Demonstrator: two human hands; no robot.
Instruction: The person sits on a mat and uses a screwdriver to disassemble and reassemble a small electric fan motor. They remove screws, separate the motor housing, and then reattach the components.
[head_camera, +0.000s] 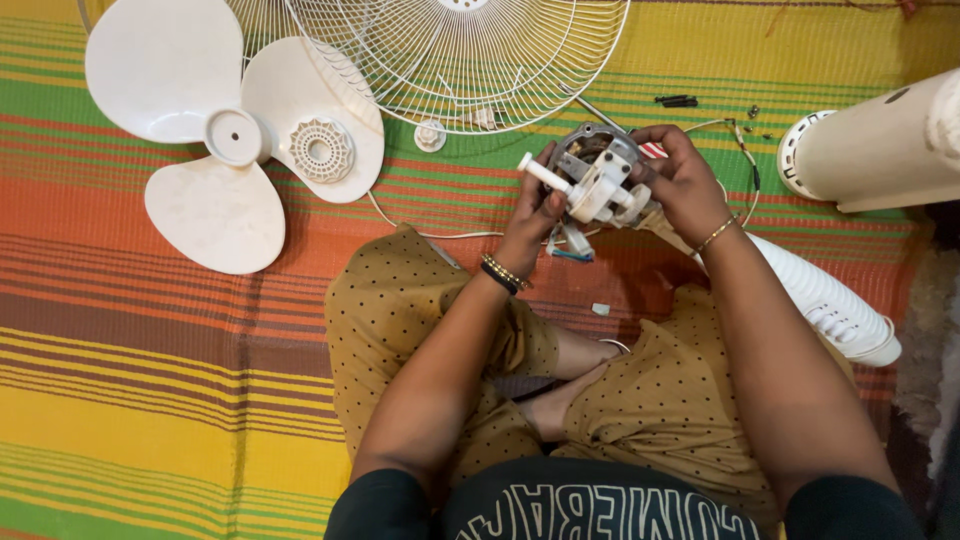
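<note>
Fan motor (597, 178) between both hands, mid-mat

home floor: striped mat (150, 380), fan parts (230, 140).

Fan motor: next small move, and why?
Probably steady the motor with the right hand and work the white gear housing with the left hand: both hands grip it in the air, wires dangling below.

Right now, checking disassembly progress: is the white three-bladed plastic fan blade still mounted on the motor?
No, the white three-bladed plastic fan blade lies apart on the striped mat.
</note>
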